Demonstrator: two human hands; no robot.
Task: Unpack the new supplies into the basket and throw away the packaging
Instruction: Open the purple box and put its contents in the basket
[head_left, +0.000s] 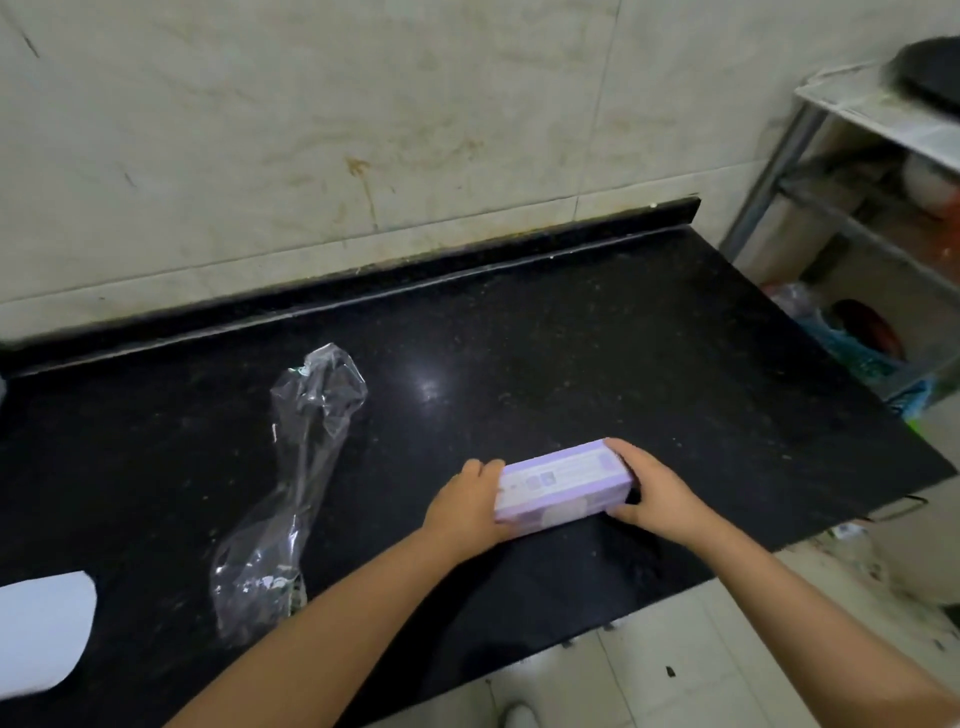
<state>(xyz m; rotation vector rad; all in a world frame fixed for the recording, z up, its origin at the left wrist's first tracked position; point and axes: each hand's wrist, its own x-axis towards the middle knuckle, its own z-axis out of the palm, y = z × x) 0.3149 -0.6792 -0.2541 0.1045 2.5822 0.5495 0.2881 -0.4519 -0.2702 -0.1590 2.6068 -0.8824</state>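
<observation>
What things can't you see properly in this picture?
- Purple box: its print is too small and blurred to read; the left hand and right hand cover its ends.
- White object: cut off by the left edge, so unidentifiable.
- Metal rack: cut by the right edge, its contents blurred.
- No basket is in the head view.

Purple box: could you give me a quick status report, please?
Left hand and right hand grip purple box ends, on countertop. Plastic wrapper lies left. Nothing obstructing.
</observation>
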